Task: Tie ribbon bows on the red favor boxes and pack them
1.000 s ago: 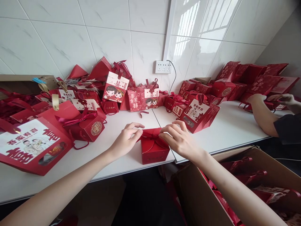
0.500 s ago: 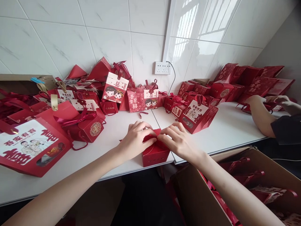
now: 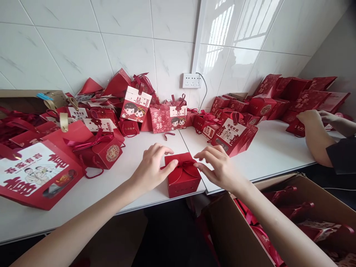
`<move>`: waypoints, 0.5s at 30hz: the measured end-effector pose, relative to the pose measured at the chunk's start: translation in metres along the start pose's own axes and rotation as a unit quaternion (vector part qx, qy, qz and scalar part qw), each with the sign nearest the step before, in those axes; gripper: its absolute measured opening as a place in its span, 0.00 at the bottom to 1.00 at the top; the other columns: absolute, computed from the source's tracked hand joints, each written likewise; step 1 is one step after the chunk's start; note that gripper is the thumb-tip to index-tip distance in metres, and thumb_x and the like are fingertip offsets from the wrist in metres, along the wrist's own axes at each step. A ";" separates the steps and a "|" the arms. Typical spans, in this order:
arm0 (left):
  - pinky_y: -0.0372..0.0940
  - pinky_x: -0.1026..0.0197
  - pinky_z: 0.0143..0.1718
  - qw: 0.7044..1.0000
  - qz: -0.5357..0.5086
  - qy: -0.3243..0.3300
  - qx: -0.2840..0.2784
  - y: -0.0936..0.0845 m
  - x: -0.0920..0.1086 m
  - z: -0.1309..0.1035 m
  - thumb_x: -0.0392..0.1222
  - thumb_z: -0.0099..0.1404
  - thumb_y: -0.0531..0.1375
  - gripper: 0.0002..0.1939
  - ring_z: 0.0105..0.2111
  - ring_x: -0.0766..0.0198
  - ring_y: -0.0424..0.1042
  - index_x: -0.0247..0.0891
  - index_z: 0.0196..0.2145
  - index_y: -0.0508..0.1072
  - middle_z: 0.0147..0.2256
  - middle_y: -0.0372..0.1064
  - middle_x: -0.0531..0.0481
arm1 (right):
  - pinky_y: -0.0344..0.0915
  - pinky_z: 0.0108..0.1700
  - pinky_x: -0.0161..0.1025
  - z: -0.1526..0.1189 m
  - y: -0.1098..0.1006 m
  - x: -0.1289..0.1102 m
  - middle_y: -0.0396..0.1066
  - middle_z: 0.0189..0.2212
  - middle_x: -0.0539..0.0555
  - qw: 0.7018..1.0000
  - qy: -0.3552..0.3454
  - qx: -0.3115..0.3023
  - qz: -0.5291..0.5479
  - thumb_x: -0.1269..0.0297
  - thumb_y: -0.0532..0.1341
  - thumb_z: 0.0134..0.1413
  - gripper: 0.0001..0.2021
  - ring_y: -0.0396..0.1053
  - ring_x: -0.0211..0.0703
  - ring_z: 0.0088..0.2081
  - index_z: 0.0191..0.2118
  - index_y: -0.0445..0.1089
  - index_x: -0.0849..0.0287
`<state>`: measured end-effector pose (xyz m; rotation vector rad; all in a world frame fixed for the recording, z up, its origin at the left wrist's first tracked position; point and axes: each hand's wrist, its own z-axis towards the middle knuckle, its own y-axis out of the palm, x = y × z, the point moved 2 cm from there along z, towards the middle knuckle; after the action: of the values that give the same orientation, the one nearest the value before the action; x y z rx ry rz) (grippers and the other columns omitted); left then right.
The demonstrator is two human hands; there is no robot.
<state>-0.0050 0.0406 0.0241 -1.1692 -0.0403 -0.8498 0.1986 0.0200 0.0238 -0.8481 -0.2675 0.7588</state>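
A small red box [image 3: 183,185] with a dark red ribbon bow [image 3: 185,164] on its top stands at the table's front edge. At the box's left side is my left hand [image 3: 155,165], fingers apart, its thumb tip by the left loop of the bow. My right hand [image 3: 214,165] is on the other side, thumb and fingers parted, fingertips near the right end of the ribbon. Neither hand hides the knot. A short piece of red ribbon [image 3: 168,135] lies on the table behind the box.
Red gift boxes and bags [image 3: 33,174] crowd the left and back of the white table [image 3: 139,148]. A cardboard box [image 3: 233,226] of red bags stands below at right. Another person's hands [image 3: 314,120] handle red packaging at far right.
Both my hands have moved apart from the box's top, uncovering the bow. The other person's hands and arm have shifted slightly right.
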 end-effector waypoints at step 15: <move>0.57 0.65 0.24 0.985 -0.002 -0.148 -0.086 -0.005 0.002 -0.011 0.49 0.62 0.53 0.10 0.24 0.65 0.69 0.42 0.28 0.63 0.29 0.72 0.56 | 0.45 0.22 0.34 0.020 0.019 -0.016 0.49 0.15 0.46 0.899 0.354 -0.179 0.184 0.46 0.48 0.56 0.24 0.46 0.33 0.20 0.17 0.50 0.58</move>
<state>-0.0111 0.0298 0.0240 -1.4511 -0.2165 -0.6872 0.1677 0.0280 0.0234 -1.4932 0.4336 0.7046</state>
